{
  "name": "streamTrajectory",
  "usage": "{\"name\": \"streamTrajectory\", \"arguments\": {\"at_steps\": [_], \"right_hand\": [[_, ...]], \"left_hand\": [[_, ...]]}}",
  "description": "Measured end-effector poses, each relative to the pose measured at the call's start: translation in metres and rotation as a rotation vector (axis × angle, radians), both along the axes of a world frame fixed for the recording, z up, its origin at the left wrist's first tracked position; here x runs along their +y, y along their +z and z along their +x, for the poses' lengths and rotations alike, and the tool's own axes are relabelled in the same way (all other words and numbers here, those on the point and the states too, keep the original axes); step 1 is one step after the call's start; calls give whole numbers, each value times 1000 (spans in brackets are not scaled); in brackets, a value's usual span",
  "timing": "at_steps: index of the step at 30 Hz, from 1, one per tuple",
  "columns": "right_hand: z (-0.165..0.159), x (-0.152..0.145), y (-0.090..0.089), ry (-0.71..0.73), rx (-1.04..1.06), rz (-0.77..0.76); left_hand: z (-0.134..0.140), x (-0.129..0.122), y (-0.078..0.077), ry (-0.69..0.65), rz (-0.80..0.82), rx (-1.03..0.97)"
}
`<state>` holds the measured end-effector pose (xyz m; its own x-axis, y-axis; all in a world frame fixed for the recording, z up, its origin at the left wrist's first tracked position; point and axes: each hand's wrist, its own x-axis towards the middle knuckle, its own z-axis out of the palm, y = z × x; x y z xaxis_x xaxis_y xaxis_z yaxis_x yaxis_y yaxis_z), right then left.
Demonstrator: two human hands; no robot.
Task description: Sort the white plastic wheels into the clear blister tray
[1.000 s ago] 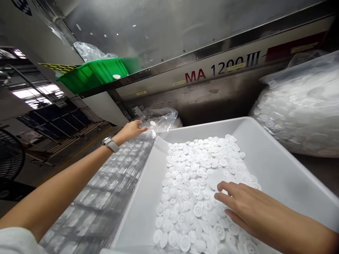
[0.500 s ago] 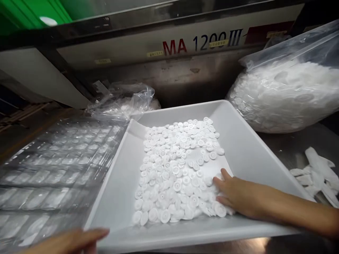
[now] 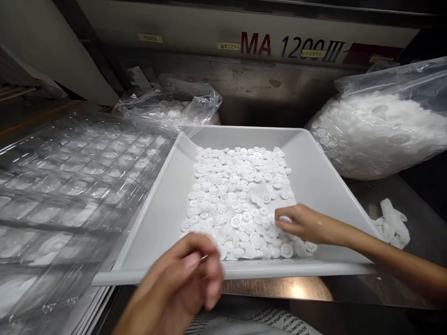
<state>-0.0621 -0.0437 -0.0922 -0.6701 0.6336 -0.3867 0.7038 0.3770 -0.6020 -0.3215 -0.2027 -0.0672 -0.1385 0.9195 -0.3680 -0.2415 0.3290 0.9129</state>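
1. The fingers (image 3: 289, 211) of the right hand (image 3: 303, 225) are closed on a white disc (image 3: 285, 218), which is pinched between thumb and forefinger, over the right part of the heap and near the front.
2. The left hand (image 3: 178, 284) is blurred and loosely curled, with the thumb uppermost; whether anything is grasped by it cannot be told. The near left part of the tray rim is partly covered by it in this view.
3. The loose discs (image 3: 235, 200) are spread in a broad layer across the floor of the grey-white tray (image 3: 157, 218); many are marked by spoke-like openings. A patch of the floor is left bare just beyond the right hand.
4. The tray is set on a dark, shiny bench (image 3: 268, 286), by whose front edge a bright glint is reflected.
5. To the left of the tray, clear compartment trays (image 3: 80, 186) are laid out, and white pieces are seen through the plastic.
6. Behind the far left corner, a crumpled clear bag (image 3: 181, 100) is placed, with white pieces showing inside.
7. At the right, a large plastic bag (image 3: 384, 130) is filled with white pieces; below it, a crumpled white cloth (image 3: 394, 223) is seen.
8. Behind everything, a machine panel (image 3: 195, 28) is marked "MA 1200 III", and yellow labels (image 3: 150, 38) are stuck on it.
9. At the bottom, light printed fabric (image 3: 275, 323) is partly shown.
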Motion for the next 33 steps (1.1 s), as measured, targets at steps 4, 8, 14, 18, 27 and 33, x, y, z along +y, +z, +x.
{"name": "streamTrajectory", "arguments": {"at_steps": [4, 8, 14, 18, 27, 33], "right_hand": [[-37, 0, 40, -83, 280, 319], [-75, -16, 51, 134, 438, 491], [-74, -15, 28, 337, 473, 460], [-61, -5, 27, 256, 502, 388], [-52, -2, 38, 50, 601, 371], [-50, -4, 43, 56, 680, 380]], "left_hand": [[57, 49, 11, 195, -194, -825], [82, 74, 6, 237, -143, -941], [66, 78, 0, 334, -90, -1031], [64, 78, 1, 311, -71, -1087], [69, 74, 1, 215, 5, -1106], [68, 72, 0, 172, 47, -1024]]}}
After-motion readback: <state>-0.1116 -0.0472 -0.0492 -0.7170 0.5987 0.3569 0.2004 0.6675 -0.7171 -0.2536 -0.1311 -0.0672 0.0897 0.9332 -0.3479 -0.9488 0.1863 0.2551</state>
